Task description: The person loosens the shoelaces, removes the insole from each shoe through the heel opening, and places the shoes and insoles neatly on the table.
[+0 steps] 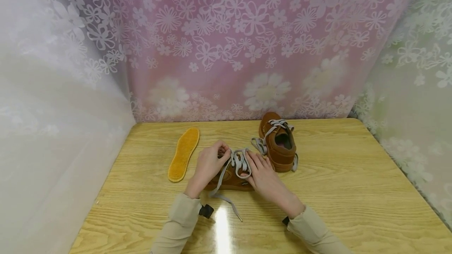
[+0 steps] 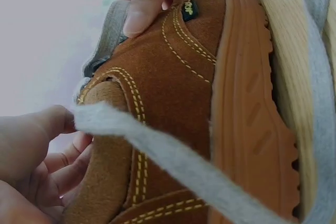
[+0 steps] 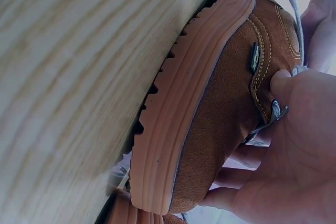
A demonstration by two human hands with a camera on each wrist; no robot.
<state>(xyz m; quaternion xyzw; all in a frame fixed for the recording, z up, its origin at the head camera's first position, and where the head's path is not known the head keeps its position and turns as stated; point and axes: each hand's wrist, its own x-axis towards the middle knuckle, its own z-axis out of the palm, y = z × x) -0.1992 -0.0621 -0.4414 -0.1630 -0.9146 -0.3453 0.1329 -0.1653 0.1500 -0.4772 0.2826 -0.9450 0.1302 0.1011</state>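
A brown suede shoe (image 1: 229, 183) with yellow stitching stands on its sole in front of me, toe to the right. At its ankle opening my left hand (image 1: 209, 164) pinches a grey shoelace (image 2: 173, 156) between thumb and forefinger. The rest of that lace drops over the near side and trails onto the table, ending in a metal tip. My right hand (image 1: 265, 178) holds the front part of the shoe, its thumb on the near side by the lacing and its fingers (image 3: 236, 177) reaching over to the far side.
A second brown shoe (image 1: 279, 146) stands behind to the right, its laces loose and its opening toward me. An orange-yellow insole (image 1: 184, 154) lies at the left on the wooden table (image 1: 141, 214). Flowered curtains (image 1: 226, 50) hang behind and at both sides.
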